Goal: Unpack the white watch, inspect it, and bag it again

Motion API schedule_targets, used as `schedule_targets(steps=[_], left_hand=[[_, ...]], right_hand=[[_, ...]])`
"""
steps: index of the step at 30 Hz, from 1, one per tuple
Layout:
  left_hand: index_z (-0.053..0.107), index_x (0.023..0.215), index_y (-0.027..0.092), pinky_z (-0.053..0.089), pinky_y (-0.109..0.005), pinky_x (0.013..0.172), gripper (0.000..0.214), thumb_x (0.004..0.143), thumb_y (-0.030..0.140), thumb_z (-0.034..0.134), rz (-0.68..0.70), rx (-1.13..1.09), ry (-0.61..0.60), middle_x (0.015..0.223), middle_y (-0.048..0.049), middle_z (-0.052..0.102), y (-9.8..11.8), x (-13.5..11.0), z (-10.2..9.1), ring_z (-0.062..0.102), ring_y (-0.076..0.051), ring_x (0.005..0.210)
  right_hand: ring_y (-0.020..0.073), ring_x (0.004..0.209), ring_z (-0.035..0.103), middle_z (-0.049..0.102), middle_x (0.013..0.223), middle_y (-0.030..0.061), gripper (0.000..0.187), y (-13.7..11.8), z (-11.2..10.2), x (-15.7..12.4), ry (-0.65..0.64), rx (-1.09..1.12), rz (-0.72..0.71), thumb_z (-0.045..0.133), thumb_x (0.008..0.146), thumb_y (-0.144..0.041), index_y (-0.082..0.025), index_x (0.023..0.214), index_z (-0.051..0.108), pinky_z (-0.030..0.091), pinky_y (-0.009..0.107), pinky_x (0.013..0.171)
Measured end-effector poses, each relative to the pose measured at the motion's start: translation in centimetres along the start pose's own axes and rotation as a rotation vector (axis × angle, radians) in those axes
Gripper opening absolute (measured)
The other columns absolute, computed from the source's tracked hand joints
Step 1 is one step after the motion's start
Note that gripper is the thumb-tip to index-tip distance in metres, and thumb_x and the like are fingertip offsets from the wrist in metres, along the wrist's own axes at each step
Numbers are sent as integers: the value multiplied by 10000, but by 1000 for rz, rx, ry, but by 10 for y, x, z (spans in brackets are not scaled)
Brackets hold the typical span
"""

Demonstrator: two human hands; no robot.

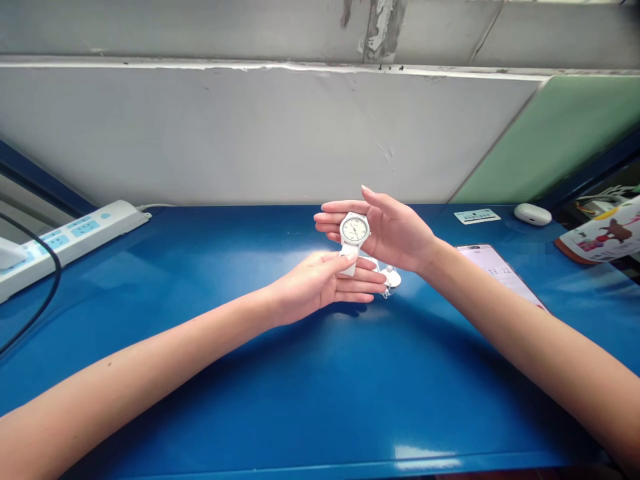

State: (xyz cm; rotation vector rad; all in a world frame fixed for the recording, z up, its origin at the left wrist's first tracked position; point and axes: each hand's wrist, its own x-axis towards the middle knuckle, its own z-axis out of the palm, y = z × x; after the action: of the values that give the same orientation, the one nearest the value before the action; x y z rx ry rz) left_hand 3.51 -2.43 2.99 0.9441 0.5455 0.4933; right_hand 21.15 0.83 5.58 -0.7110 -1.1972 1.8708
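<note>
A white wristwatch (355,229) with a round pale dial faces up above the blue table (310,400). My left hand (320,283) pins its white strap under the thumb, the other fingers stretched out to the right. Behind the watch lies my right hand (387,227), palm up and fingers extended, open; the watch case overlaps its fingers, and I cannot tell whether it rests on them. Just beyond my left fingertips is a small white round object (391,277) with shiny parts, partly hidden by the hands.
At the left lies a white power strip (75,243) with a black cable (50,293). On the right are a phone (500,273) partly under my right forearm, a card (477,216), a white earbud case (533,214) and a printed item (603,233). A wall (240,133) stands behind.
</note>
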Motion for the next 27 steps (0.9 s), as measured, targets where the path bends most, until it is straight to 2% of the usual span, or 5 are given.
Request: schedule_targets(steps=[4, 14, 22, 27], left_hand=[[680, 1093, 78, 510, -430, 994, 336, 995, 382, 575, -37, -44, 6, 1170, -227, 721, -1, 0, 0, 711, -297, 1092], [671, 1077, 69, 516, -421, 991, 318, 1018, 349, 535, -45, -18, 90, 1127, -229, 734, -1, -1, 0, 726, -282, 1054], [672, 1108, 95, 491, -439, 1005, 345, 954, 403, 640, -41, -18, -22, 1191, -226, 713, -3, -2, -1, 697, -310, 1121], [673, 1140, 95, 493, -429, 1005, 369, 966, 416, 621, -45, 2, -46, 1234, -228, 694, -5, -2, -1, 682, -309, 1152]], right_hand=[[270, 1254, 616, 744, 1213, 89, 469, -2, 2, -1, -27, 0, -17, 548, 900, -595, -190, 1006, 760, 478, 395, 1072], [300, 1203, 648, 739, 1221, 84, 506, -7, 4, -5, 10, -75, -22, 566, 858, -656, -222, 1033, 759, 517, 441, 1015], [302, 1215, 644, 745, 1209, 82, 514, -6, 4, -4, 8, -102, -12, 550, 863, -665, -223, 1016, 764, 511, 441, 1024], [286, 1223, 640, 728, 1250, 98, 560, -4, 4, -3, -35, -27, 50, 519, 873, -679, -198, 1039, 750, 524, 406, 1008]])
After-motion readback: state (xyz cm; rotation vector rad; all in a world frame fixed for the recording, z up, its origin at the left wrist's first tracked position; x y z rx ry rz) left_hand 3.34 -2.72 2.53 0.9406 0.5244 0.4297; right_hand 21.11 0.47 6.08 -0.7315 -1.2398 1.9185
